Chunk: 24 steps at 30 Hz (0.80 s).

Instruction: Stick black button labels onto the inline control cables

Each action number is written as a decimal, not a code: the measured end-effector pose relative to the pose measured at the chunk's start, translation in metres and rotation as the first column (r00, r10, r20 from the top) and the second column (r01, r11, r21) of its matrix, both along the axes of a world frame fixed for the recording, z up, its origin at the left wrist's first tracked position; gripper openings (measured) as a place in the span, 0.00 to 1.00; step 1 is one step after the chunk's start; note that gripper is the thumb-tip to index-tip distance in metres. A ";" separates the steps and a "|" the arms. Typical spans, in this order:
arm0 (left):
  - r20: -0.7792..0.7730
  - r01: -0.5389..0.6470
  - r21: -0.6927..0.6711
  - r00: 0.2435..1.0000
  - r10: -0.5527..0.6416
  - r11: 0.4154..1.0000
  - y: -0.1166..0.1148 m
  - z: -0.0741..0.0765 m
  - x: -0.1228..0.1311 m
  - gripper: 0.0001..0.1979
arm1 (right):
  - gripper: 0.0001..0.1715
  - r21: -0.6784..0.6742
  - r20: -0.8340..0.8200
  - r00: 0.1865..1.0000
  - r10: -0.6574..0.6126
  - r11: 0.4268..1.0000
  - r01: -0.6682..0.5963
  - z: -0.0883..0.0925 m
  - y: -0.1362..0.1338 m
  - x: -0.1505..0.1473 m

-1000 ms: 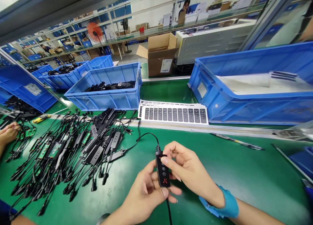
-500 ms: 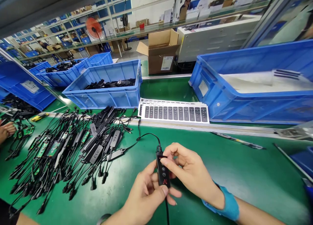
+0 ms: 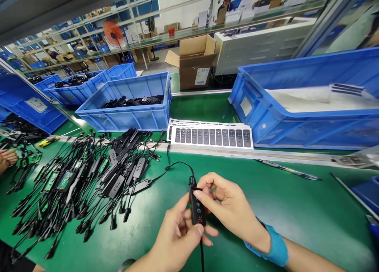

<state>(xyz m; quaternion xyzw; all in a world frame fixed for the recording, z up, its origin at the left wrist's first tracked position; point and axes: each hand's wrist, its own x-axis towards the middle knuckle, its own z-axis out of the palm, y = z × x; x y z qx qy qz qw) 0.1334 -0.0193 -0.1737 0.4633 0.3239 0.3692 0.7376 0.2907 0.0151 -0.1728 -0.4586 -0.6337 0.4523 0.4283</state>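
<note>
A black inline cable controller (image 3: 197, 212), with round button marks and red print on its face, is held upright over the green bench. My left hand (image 3: 177, 228) is closed around its lower part, thumb on the bottom end. At the upper end, the thumb and forefinger of my right hand (image 3: 226, 203) pinch the top edge of a black face sticker (image 3: 196, 190) that lies along the controller; whether its top is fully stuck down I cannot tell. A black cable (image 3: 180, 162) leaves the top toward the left, and another hangs below. A blue band (image 3: 274, 244) circles my right wrist.
Controllers with cables (image 3: 118, 177) lie heaped at left, some with green circuit boards (image 3: 65, 180). Sticker sheets (image 3: 211, 137) lie behind my hands, between two blue crates (image 3: 127, 120) (image 3: 302, 130). A pen (image 3: 287, 170) is at right. Another person's hand (image 3: 8, 157) shows far left.
Hardly anything differs. My right thumb and forefinger stay at the controller's top end, and the fingers of my left hand shift very slightly.
</note>
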 end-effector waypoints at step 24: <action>-0.015 -0.012 -0.014 1.000 0.012 1.000 0.025 -0.061 -0.002 0.33 | 0.33 -0.096 -0.050 0.988 0.147 0.984 -0.152 -0.022 0.022 -0.004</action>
